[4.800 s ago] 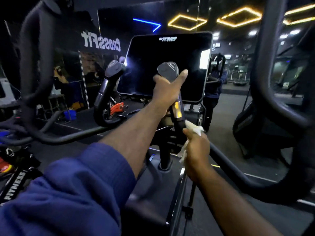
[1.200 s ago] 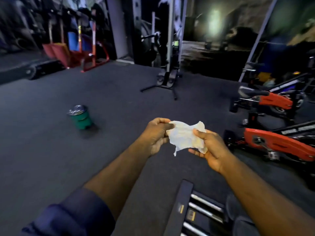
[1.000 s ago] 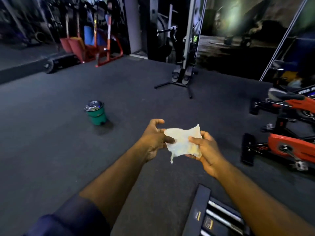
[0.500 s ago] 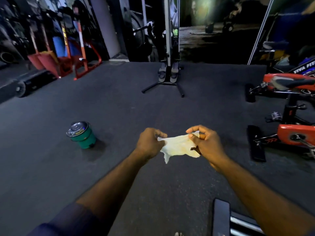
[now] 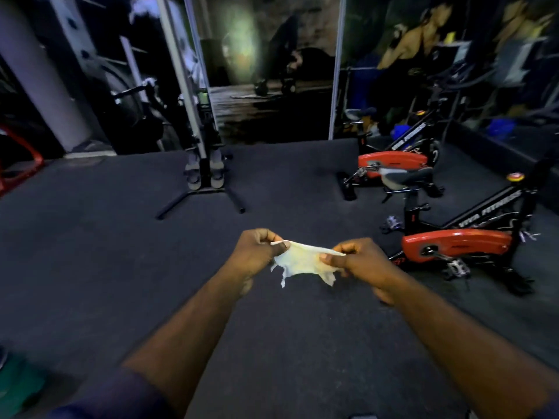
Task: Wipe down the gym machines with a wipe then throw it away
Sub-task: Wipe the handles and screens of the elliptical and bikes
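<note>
A crumpled pale wipe (image 5: 302, 263) hangs stretched between my two hands over the dark gym floor. My left hand (image 5: 257, 252) pinches its left edge between thumb and curled fingers. My right hand (image 5: 357, 260) pinches the right edge the same way. A frayed corner of the wipe dangles below. At the bottom left edge sits a green bin (image 5: 16, 385), only partly in view and blurred.
Two red and black spin bikes (image 5: 456, 244) (image 5: 393, 164) stand on the right. A black stand on splayed legs (image 5: 202, 182) is ahead, centre left. A grey pillar (image 5: 45, 83) and red frame (image 5: 18, 164) are at far left. Dark floor (image 5: 106, 252) spreads around.
The view has swung right and forward: the green bin slid to the bottom left corner and the bikes came closer. Both hands keep pinching the wipe, now pulled flatter between them.
</note>
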A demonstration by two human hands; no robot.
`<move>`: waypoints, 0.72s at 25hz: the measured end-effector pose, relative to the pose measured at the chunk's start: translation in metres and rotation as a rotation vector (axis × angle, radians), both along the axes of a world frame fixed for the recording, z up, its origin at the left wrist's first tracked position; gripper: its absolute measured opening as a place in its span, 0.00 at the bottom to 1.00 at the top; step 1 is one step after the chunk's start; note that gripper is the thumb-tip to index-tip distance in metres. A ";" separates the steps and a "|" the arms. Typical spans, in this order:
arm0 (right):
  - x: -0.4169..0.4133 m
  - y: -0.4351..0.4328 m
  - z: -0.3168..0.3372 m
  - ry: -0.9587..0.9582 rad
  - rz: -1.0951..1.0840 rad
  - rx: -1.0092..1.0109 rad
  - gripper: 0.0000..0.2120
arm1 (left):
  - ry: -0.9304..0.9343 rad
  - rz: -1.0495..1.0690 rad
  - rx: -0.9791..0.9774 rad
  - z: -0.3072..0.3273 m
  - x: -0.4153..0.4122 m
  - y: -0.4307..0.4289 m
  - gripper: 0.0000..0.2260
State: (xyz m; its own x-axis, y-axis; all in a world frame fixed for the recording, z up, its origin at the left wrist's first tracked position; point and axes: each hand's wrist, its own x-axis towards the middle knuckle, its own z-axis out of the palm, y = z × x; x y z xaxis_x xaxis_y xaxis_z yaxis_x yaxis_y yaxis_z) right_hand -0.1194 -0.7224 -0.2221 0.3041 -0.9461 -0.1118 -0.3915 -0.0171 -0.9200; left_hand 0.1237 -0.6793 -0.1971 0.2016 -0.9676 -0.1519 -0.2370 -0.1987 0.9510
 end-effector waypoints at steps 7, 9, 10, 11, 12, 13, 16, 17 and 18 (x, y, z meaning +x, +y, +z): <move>-0.036 -0.100 0.025 -0.136 -0.713 -0.133 0.16 | 0.190 -0.304 -0.031 0.025 -0.077 -0.185 0.05; -0.054 -0.107 0.037 0.103 -0.860 -0.256 0.17 | 0.198 -0.442 -0.060 0.032 -0.115 -0.215 0.05; -0.065 -0.109 0.041 0.115 -0.922 -0.273 0.17 | 0.214 -0.512 -0.069 0.035 -0.138 -0.226 0.05; -0.077 -0.111 0.044 0.048 -0.954 -0.282 0.19 | 0.234 -0.586 -0.078 0.037 -0.164 -0.236 0.04; -0.091 -0.110 0.046 -0.047 -0.985 -0.284 0.23 | 0.248 -0.662 -0.085 0.038 -0.192 -0.243 0.03; -0.106 -0.111 0.047 -0.166 -1.028 -0.288 0.28 | 0.249 -0.727 -0.088 0.038 -0.220 -0.249 0.03; -0.163 -0.110 0.050 -0.470 -1.229 -0.280 0.33 | 0.255 -0.913 -0.058 0.041 -0.301 -0.263 0.12; -0.185 -0.110 0.049 -0.514 -1.261 -0.276 0.33 | 0.277 -0.991 0.000 0.044 -0.328 -0.268 0.17; -0.203 -0.112 0.049 -0.504 -1.279 -0.286 0.33 | 0.305 -1.070 0.069 0.048 -0.349 -0.273 0.22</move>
State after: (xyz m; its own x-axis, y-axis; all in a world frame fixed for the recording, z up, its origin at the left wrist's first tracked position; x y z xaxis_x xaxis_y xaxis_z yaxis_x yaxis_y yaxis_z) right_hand -0.3221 -0.8341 -0.1735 -0.8240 -0.5665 -0.0092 0.0886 -0.1127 -0.9897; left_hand -0.2248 -0.9527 -0.1493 -0.7863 -0.6074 -0.1132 -0.0764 -0.0862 0.9933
